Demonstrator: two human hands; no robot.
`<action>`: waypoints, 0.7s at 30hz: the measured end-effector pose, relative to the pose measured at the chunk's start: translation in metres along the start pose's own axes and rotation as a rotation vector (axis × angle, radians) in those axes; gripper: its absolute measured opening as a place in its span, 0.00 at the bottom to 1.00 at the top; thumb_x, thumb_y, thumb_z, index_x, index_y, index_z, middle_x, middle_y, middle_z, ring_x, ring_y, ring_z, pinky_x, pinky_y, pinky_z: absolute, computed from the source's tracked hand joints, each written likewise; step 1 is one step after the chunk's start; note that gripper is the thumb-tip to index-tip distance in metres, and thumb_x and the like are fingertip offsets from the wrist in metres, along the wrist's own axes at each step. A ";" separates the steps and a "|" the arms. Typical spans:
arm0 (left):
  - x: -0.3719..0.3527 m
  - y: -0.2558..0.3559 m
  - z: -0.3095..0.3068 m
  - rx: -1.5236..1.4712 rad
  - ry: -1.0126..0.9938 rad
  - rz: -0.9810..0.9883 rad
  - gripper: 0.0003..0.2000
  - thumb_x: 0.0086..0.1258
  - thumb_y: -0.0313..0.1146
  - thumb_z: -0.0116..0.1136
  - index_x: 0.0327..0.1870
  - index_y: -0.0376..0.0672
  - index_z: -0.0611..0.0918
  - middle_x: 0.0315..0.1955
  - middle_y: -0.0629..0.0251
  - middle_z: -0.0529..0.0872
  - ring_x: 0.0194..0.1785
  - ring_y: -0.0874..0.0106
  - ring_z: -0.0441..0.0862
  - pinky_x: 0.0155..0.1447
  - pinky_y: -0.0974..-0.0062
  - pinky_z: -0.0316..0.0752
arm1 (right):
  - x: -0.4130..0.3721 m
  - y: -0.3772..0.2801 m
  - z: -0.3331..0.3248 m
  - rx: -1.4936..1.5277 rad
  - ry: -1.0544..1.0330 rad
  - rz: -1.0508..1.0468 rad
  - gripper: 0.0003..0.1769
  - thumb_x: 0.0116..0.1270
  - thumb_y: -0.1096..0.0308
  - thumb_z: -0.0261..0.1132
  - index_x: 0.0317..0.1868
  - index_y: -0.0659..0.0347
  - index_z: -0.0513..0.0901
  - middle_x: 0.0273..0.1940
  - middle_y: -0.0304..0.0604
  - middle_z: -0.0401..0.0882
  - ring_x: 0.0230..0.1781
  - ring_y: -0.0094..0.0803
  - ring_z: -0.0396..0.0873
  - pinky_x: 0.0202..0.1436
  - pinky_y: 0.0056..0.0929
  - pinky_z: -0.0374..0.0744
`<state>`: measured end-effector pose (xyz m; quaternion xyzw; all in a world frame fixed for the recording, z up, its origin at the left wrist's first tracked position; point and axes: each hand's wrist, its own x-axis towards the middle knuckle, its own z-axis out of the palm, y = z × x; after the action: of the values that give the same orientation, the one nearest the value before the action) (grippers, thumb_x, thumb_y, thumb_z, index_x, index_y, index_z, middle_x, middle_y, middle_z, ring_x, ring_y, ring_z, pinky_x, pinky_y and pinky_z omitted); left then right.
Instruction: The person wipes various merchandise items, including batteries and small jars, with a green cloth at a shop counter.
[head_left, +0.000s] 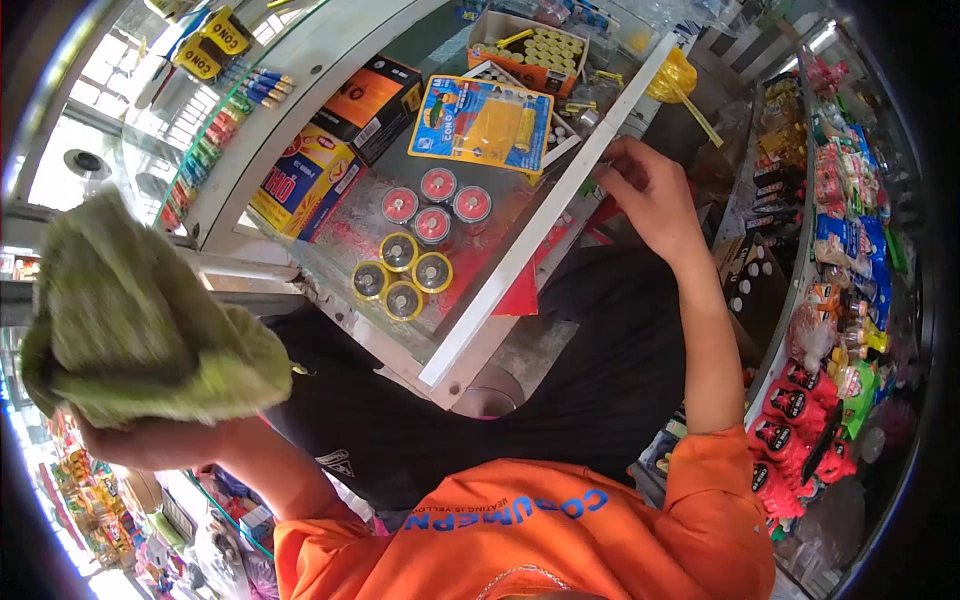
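Raised at the left, my left hand (140, 440) is closed on a green cloth (140, 310), which is blurred by motion and hides most of the fingers. My right hand (650, 195) is at the white rail (545, 215) along the edge of the glass display case. Its fingers curl against the rail's side, and their tips are partly hidden. Behind the rail, several red-topped batteries (438, 186) and several yellow-ringed batteries (398, 252) stand in groups. A blue and yellow battery blister card (480, 125) lies farther back.
Beside the batteries stand a black and orange box (370, 105) and a yellow, red and blue box (305, 185). An open carton of small batteries (530, 50) is at the back. A yellow bag (672, 75) lies past the rail. Shelves of packets and red bottles (795, 420) line the right side.
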<state>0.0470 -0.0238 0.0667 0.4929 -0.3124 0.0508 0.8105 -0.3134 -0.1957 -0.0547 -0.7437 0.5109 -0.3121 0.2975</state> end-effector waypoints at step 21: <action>-0.025 -0.038 0.041 0.094 -0.407 0.181 0.18 0.82 0.32 0.59 0.66 0.31 0.75 0.58 0.55 0.84 0.58 0.69 0.83 0.66 0.69 0.77 | 0.019 -0.133 0.026 -0.037 0.151 -0.931 0.54 0.48 0.54 0.81 0.71 0.76 0.69 0.60 0.55 0.81 0.61 0.44 0.81 0.67 0.40 0.78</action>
<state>0.0226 -0.0713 0.0368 0.5002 -0.5097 0.0375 0.6990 -0.2113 -0.1702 0.0335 -0.8741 0.1488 -0.4563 0.0748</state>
